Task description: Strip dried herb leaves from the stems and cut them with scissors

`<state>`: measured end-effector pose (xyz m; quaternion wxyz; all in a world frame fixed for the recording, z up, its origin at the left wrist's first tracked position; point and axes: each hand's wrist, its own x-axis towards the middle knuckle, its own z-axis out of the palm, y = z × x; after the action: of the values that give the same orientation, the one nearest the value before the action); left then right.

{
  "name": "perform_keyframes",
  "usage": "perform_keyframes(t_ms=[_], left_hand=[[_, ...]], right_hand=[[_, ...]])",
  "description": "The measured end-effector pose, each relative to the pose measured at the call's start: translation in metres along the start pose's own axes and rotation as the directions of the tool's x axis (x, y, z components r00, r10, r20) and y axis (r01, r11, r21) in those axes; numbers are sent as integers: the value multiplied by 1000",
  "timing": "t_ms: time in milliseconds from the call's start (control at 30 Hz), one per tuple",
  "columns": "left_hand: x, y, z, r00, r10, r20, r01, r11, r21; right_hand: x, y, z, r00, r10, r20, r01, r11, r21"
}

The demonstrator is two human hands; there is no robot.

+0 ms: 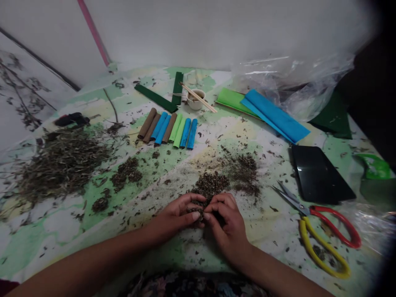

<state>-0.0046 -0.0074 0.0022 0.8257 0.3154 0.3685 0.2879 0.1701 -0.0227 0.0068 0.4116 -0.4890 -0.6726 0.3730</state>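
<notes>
My left hand [184, 212] curls its fingers and thumb round a small clump of dried herb [198, 211]. From the other side my right hand [224, 218] pinches at the same clump, its fingertips almost touching those of the left. Just beyond the hands lies a heap of crumbled dark herb [213, 182], with finer crumbs [246, 169] spread to its right. Smaller piles of crumbled herb [126, 173] sit to the left. Farther left is a large mound of dried stems and leaves [64, 161].
Several rolled paper tubes [168, 127] lie in a row behind the herb. Chopsticks rest across a small cup [195, 100]. Folded blue paper [275, 115] and green paper [233, 101] lie back right. Scissors [305, 209] and a black phone-like slab [321, 174] are at right, near clear plastic [309, 86].
</notes>
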Motion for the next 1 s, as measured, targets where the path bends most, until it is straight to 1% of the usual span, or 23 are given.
perform_keyframes(t_ms=[133, 267, 467, 633, 867, 1000], left_hand=[[-1, 1, 0, 1000, 28, 8, -28, 998, 56], [-2, 2, 1, 1000, 17, -11, -16, 996, 89], [-3, 0, 0, 998, 52, -19, -49, 991, 122], [-3, -2, -1, 998, 45, -50, -37, 987, 154], [-5, 5, 3, 1000, 18, -23, -14, 981, 191], [-6, 4, 4, 999, 32, 10, -34, 978, 205]], right_hand=[[0, 1, -2, 999, 33, -17, -33, 999, 16], [-1, 1, -3, 999, 45, -1, -45, 999, 29], [-1, -1, -2, 999, 13, 37, -14, 1000, 5], [0, -3, -2, 999, 2, 38, -3, 999, 33], [-1, -2, -5, 998, 22, -64, -17, 996, 90], [-1, -1, -4, 1000, -4, -1, 4, 998, 62]])
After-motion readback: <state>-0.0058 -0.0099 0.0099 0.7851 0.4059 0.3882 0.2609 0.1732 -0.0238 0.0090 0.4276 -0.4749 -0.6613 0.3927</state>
